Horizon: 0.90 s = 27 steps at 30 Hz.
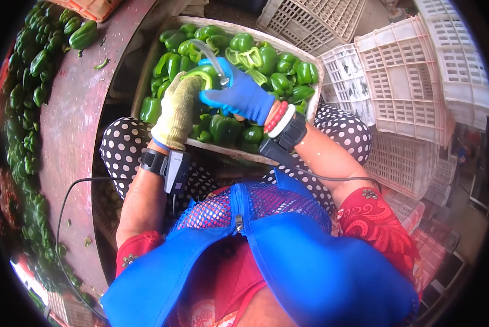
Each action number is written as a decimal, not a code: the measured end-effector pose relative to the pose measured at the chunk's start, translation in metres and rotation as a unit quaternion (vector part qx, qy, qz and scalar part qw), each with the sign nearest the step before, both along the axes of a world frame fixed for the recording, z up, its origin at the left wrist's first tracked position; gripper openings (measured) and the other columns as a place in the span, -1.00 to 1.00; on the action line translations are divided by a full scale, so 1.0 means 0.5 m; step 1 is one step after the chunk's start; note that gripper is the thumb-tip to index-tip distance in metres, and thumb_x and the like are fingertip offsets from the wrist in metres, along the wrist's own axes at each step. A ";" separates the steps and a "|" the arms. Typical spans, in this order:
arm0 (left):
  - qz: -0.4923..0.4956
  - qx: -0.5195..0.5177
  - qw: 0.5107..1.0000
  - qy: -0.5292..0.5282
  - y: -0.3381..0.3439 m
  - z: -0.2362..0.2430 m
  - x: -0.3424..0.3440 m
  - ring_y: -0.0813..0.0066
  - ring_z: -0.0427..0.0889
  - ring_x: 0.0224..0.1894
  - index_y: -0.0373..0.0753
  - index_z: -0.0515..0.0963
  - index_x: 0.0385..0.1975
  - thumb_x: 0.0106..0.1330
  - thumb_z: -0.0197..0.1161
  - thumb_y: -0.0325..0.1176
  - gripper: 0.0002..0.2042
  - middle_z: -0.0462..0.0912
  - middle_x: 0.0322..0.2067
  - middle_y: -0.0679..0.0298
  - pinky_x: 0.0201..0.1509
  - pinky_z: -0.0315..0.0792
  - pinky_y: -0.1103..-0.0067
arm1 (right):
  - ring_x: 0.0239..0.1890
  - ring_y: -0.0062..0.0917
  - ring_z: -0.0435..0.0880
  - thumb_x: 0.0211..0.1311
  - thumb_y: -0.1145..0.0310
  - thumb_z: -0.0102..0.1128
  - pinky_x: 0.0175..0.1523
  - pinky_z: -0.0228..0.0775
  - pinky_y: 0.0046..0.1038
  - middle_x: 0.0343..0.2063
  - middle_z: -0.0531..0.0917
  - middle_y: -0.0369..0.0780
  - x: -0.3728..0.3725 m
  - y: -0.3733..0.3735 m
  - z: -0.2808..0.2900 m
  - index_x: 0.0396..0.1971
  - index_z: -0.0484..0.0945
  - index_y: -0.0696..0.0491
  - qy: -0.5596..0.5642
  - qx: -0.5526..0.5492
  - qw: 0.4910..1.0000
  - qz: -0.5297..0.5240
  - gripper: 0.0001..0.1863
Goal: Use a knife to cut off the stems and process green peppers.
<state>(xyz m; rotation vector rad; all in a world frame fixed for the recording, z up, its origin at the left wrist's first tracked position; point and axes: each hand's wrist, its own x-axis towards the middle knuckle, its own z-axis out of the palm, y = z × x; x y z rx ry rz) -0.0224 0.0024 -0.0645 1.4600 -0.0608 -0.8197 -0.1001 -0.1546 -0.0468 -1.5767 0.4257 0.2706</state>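
One knit-gloved left hand over that crate, fingers round a glossy cut pepper, slick blue-gloved right hand clutching some curvy tool

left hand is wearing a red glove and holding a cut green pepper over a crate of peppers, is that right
Not quite: the head view shows a pale yellow glove on the left hand, not red. It does hold a cut green pepper over a crate of peppers.
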 end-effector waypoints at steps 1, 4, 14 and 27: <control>0.004 0.029 0.999 -0.028 -0.013 -0.011 0.001 0.68 0.46 -0.61 -0.18 0.60 -0.08 0.39 0.15 -0.16 -0.72 0.59 -0.44 0.41 -0.59 0.31 0.70 | -0.30 -0.60 0.67 0.07 0.21 0.46 -0.26 0.57 -0.49 -0.26 0.67 -0.21 -0.005 0.003 -0.019 0.17 0.43 -0.01 -0.002 -0.003 1.000 -0.005 -0.36; -0.056 0.125 0.973 -0.187 -0.017 -0.003 -0.013 0.39 0.66 -0.18 -0.29 0.66 -0.12 0.36 0.16 -0.23 -0.71 0.70 -0.20 0.03 -0.06 0.52 0.49 | -0.33 -0.64 0.64 0.04 0.17 0.48 -0.21 0.53 -0.50 -0.30 0.69 -0.24 -0.010 0.006 -0.062 0.11 0.46 -0.03 -0.111 -0.218 0.969 -0.044 -0.38; -0.030 -0.048 0.998 0.003 -0.009 -0.014 0.009 0.66 0.50 -0.44 -0.21 0.58 -0.29 0.34 0.16 -0.27 -0.84 0.55 -0.43 0.42 -0.40 0.39 0.71 | -0.37 -0.69 0.59 0.06 0.36 0.43 -0.27 0.50 -0.55 -0.28 0.65 -0.32 -0.004 -0.037 -0.041 0.17 0.51 0.04 -0.055 0.165 0.985 -0.006 -0.40; -0.087 0.187 0.968 -0.145 -0.014 0.015 0.000 0.44 0.70 -0.45 -0.30 0.56 -0.18 0.32 0.24 -0.04 -0.62 0.68 -0.43 0.15 -0.38 0.56 0.49 | -0.19 -0.12 0.74 0.02 0.12 0.41 -0.05 0.57 -0.19 -0.22 0.73 -0.04 0.000 0.018 -0.060 0.16 0.43 -0.05 -0.144 -0.206 0.963 -0.097 -0.34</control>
